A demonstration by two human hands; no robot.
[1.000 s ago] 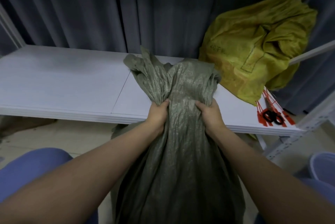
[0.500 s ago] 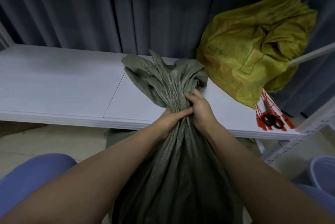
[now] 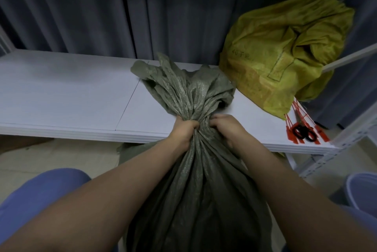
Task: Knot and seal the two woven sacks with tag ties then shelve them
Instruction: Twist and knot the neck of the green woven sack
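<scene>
Your left hand (image 3: 183, 131) and right hand (image 3: 226, 129) both grip the gathered neck of the green sack (image 3: 195, 180). The fingers of each are curled tight into the bunched weave, and the two fists sit side by side with only a narrow band of cloth between them. The sack stands in front of you between your forearms, its body hanging below the front edge of the white shelf (image 3: 61, 92). Above your fists the loose mouth fans out in crumpled pleats and lies over the front part of the shelf, leaning away from you. Its right flap comes just beside the yellow sack (image 3: 275, 51) (touching or not, you cannot tell). The yellow sack sits on the right end of the shelf, slumped and creased, with faint printed marks on its side; whether its mouth is tied cannot be made out. Red tag ties (image 3: 293, 121) lie in a loose bundle at the shelf's right front corner, their far ends running under the lower edge of the yellow sack. Two black loops (image 3: 304, 134) rest on top of them. A dark grey curtain (image 3: 102, 6) hangs behind the shelf. A white perforated upright (image 3: 334, 155) carries the right end. Lower right, the rim of a pale bucket (image 3: 363, 190) shows on the floor. Lower left, your knee in blue cloth (image 3: 40, 194) shows above pale tiles (image 3: 51, 155).
</scene>
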